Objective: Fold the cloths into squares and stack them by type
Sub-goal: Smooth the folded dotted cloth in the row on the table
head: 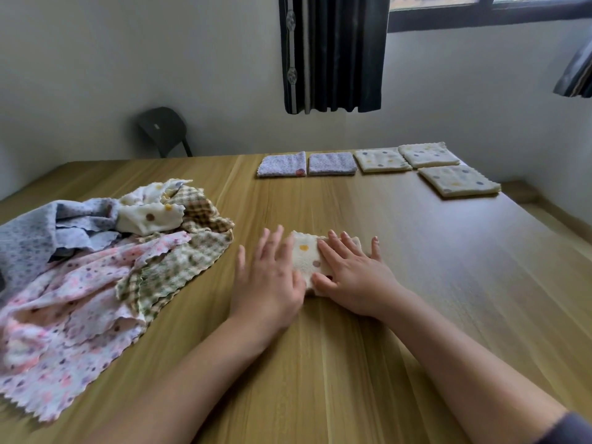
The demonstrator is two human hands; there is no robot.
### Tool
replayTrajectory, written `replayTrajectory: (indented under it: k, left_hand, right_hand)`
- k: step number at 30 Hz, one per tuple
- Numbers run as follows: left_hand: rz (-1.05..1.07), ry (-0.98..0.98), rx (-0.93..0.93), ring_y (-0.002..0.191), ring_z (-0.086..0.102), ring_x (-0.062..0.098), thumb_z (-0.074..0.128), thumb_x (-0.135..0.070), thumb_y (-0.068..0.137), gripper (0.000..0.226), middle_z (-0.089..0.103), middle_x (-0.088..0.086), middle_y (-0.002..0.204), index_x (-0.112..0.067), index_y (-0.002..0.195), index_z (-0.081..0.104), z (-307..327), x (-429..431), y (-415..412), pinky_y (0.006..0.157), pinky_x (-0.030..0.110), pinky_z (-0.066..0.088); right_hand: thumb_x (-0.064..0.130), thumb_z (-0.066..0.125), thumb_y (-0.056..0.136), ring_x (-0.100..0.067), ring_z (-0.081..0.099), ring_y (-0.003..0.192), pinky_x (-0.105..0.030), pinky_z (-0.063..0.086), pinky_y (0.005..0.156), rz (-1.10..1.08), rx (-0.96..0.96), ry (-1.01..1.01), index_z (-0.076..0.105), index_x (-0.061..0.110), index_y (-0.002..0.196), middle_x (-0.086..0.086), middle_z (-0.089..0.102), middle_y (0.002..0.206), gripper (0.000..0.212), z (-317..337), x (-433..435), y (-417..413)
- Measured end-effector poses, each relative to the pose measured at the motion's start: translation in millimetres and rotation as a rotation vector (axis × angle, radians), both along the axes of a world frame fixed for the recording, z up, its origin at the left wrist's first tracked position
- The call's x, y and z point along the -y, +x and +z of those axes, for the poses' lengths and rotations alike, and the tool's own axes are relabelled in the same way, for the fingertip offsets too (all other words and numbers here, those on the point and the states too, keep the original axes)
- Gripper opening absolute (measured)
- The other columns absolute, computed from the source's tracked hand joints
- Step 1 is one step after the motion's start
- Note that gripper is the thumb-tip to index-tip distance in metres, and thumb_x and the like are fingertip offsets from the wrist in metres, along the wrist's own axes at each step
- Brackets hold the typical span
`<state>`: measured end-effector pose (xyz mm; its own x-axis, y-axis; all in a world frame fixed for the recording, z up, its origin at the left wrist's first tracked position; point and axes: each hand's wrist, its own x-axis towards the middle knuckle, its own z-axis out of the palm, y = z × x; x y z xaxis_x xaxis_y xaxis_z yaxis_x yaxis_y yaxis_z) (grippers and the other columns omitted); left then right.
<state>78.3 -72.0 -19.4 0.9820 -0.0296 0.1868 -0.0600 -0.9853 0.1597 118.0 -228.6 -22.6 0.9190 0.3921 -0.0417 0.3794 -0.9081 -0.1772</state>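
Flattening one cream cloth (304,253), both hands (269,283) (355,277) lie straight-fingered; three cream squares (382,160) (427,154) (458,181), two lilac squares (282,165) (331,163) beyond.

Brightness: we see soft, even daylight, neither dim nor harsh.
Source: we place it at the window (490,9), whose panes look washed out.
Shadows: we find only faint, soft-edged ones on the table (352,363), under the forearms, well below the window.
Sheen: we note a mild gloss on the wood below the window.
Blur: the left hand (269,283) smears at its fingers; the chair (165,131), far left of the window, is soft.
Distortion: we see the table edges bow, most strongly farthest from the window.
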Motion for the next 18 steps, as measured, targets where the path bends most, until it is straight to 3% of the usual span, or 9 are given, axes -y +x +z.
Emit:
replayTrajectory:
  k: [2, 4, 6, 8, 11, 14, 18]
  left_hand:
    - [0.009, 0.041, -0.058, 0.146, -0.01, 0.016, 0.03, -0.031, 0.097, 0.06, -0.007, -0.002, 0.16, -0.026, 0.152, 0.004, -3, 0, 4, 0.117, 0.051, -0.002]
    - [0.028, 0.062, -0.003, 0.146, -0.01, 0.017, 0.027, -0.028, 0.096, 0.061, -0.008, 0.0, 0.16, -0.023, 0.152, 0.004, -2, -6, 12, 0.117, 0.052, -0.002]
    - [-0.102, 0.023, 0.034, 0.147, -0.005, 0.012, 0.022, -0.024, 0.091, 0.062, 0.0, -0.006, 0.16, -0.026, 0.152, 0.011, 2, -7, 19, 0.116, 0.048, -0.004]
    - [-0.28, 0.038, -0.069, 0.146, 0.001, 0.007, 0.023, -0.025, 0.095, 0.057, 0.008, -0.012, 0.159, -0.031, 0.151, 0.015, 3, -1, 24, 0.117, 0.049, -0.004]
    - [-0.214, 0.076, -0.122, 0.147, 0.001, 0.012, 0.025, -0.028, 0.099, 0.055, 0.004, -0.005, 0.16, -0.024, 0.152, 0.011, -2, 2, 39, 0.118, 0.05, -0.001]
    - [-0.084, -0.034, -0.081, 0.147, -0.001, 0.016, 0.026, -0.027, 0.098, 0.058, -0.003, 0.003, 0.16, -0.02, 0.152, 0.007, -3, 3, 62, 0.118, 0.045, 0.0]
    - [-0.03, -0.072, -0.159, 0.147, -0.002, 0.017, 0.024, -0.035, 0.1, 0.055, -0.002, 0.004, 0.16, -0.023, 0.152, 0.01, -13, 6, 79, 0.118, 0.044, -0.003]
  right_hand:
    - [0.049, 0.018, 0.098, -0.018, -0.008, 0.147, -0.059, -0.011, 0.113, -0.037, -0.014, -0.029, 0.0, 0.023, 0.153, -0.001, -0.007, 0.161, 0.063, 1, 0, -3]
    - [0.043, 0.012, 0.099, -0.021, -0.003, 0.148, -0.061, -0.011, 0.112, -0.131, -0.039, -0.112, -0.001, 0.02, 0.153, -0.003, -0.004, 0.161, 0.06, 5, 4, -6]
    - [0.042, 0.009, 0.098, -0.026, 0.005, 0.147, -0.062, -0.013, 0.11, -0.263, -0.047, -0.247, 0.004, 0.015, 0.153, -0.008, 0.004, 0.161, 0.062, 12, 9, -7]
    - [0.043, 0.011, 0.098, -0.03, 0.006, 0.147, -0.061, -0.012, 0.11, -0.342, -0.021, -0.32, 0.009, 0.01, 0.152, -0.012, 0.007, 0.16, 0.063, 20, 16, -6]
    - [0.038, 0.018, 0.1, -0.024, -0.006, 0.147, -0.047, -0.007, 0.116, -0.156, 0.105, -0.147, 0.008, 0.012, 0.152, -0.008, -0.001, 0.161, 0.059, 17, 25, -4]
    - [0.038, 0.018, 0.102, -0.013, -0.013, 0.146, -0.036, -0.008, 0.119, 0.078, 0.018, -0.004, 0.004, 0.026, 0.153, 0.004, -0.007, 0.16, 0.055, 7, 30, -4]
    - [0.042, 0.013, 0.102, -0.015, -0.016, 0.146, -0.04, -0.01, 0.118, -0.012, -0.058, -0.046, -0.004, 0.033, 0.152, 0.007, -0.013, 0.159, 0.054, -1, 37, 18]
